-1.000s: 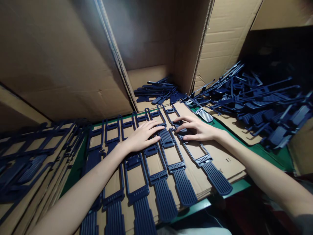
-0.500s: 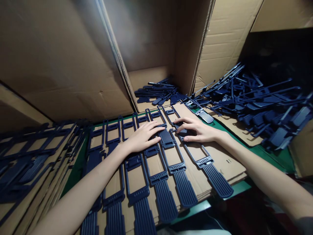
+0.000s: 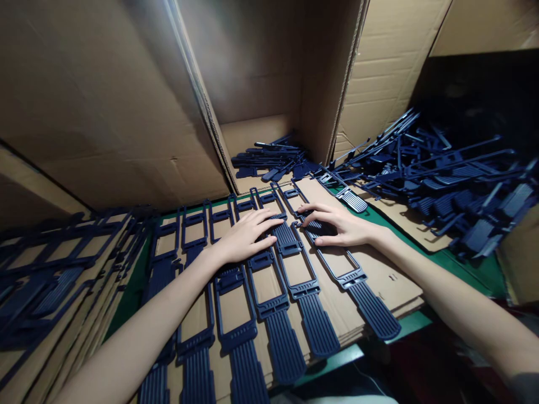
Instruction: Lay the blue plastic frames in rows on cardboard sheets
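Dark blue plastic frames with ribbed paddle ends lie in rows on a cardboard sheet [image 3: 337, 314]. My left hand [image 3: 248, 235] rests flat, fingers spread, over the middle of the rows, its fingertips beside a ribbed piece [image 3: 286, 233]. To the right, my right hand [image 3: 330, 224] is on the upper part of the rightmost frame [image 3: 374, 308], with fingers curved and thumb apart around its dark ribbed section. It touches that frame, which lies flat at a slight angle from its neighbour.
Tangled blue parts [image 3: 455, 179] are heaped at the right. A smaller pile [image 3: 273, 157] sits in a cardboard box [image 3: 261, 126] at the back. Stacked cardboard sheets with frames [image 3: 54, 275] stand at the left. One loose frame [image 3: 353, 199] lies beyond my right hand.
My right hand and the upper end of the rightmost frame have shifted slightly to the left. My left hand has stayed in place.
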Motion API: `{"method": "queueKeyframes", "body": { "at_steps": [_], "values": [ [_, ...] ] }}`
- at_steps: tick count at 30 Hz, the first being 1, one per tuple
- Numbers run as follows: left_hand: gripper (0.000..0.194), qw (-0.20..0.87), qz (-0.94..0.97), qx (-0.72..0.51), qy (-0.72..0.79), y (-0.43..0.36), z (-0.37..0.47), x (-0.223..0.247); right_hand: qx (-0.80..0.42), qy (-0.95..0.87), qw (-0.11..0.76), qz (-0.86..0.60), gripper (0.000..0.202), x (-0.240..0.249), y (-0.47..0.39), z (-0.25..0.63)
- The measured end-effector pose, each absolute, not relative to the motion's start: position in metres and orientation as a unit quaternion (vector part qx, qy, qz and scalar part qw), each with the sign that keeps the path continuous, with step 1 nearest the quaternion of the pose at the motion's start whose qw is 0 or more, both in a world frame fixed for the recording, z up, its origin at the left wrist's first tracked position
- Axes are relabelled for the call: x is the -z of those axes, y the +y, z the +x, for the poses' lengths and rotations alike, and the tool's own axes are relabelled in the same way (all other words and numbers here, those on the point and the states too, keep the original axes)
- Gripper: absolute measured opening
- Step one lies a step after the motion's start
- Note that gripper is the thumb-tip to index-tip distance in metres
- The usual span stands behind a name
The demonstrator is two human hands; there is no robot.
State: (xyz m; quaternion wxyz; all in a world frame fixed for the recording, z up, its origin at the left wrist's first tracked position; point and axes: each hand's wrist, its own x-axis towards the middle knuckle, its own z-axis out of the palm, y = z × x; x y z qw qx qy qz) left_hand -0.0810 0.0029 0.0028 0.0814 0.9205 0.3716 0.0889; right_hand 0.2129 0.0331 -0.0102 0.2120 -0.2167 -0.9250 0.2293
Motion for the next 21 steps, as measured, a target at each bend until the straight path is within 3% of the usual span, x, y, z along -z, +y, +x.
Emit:
{"method": "queueKeyframes", "body": {
  "at_steps": [17, 21],
  "values": [
    [0.045, 0.082, 0.920, -0.086, 0.373, 0.0021, -0.0803, -0.0042, -0.211, -0.928, 0.220, -0.217, 0.040, 0.0134, 0.0334, 0.2118],
    [0.044, 0.084, 0.920, -0.095, 0.371, 0.0017, -0.0804, -0.0041, -0.203, -0.919, 0.257, -0.220, 0.034, 0.0097, 0.0338, 0.2116]
  ]
}}
